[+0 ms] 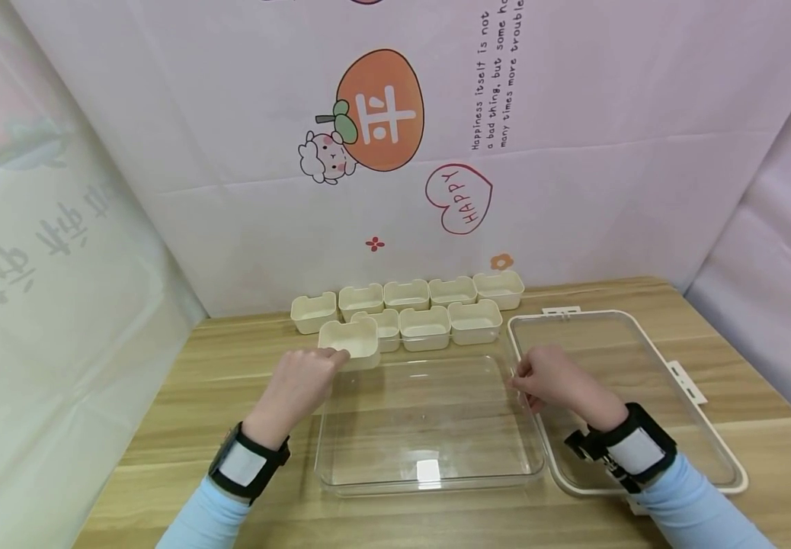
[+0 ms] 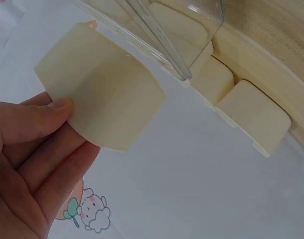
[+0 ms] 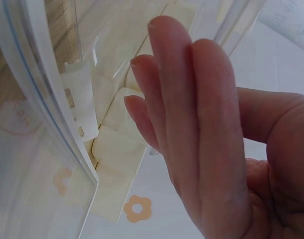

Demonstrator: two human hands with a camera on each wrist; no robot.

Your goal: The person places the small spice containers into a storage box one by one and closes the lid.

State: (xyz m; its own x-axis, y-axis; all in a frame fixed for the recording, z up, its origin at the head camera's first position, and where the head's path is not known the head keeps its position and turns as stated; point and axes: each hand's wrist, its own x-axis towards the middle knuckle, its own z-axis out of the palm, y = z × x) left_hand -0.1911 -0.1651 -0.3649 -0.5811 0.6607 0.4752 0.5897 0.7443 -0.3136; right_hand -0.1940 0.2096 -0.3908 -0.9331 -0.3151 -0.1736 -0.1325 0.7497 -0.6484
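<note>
In the head view my left hand pinches a small cream bin with a notched rim, held at the back left of a clear plastic box. The left wrist view shows the thumb on one face of this bin and the fingers behind it. At the clear box's right wall, my right hand holds the rim between thumb and fingers. In the right wrist view its long fingers lie side by side, nearly straight, and partly hide the thumb.
Several more cream bins stand in two rows behind the clear box, near the printed cloth backdrop. To the right, a clear lid with a white frame and side clips lies on the wooden table, close against the box.
</note>
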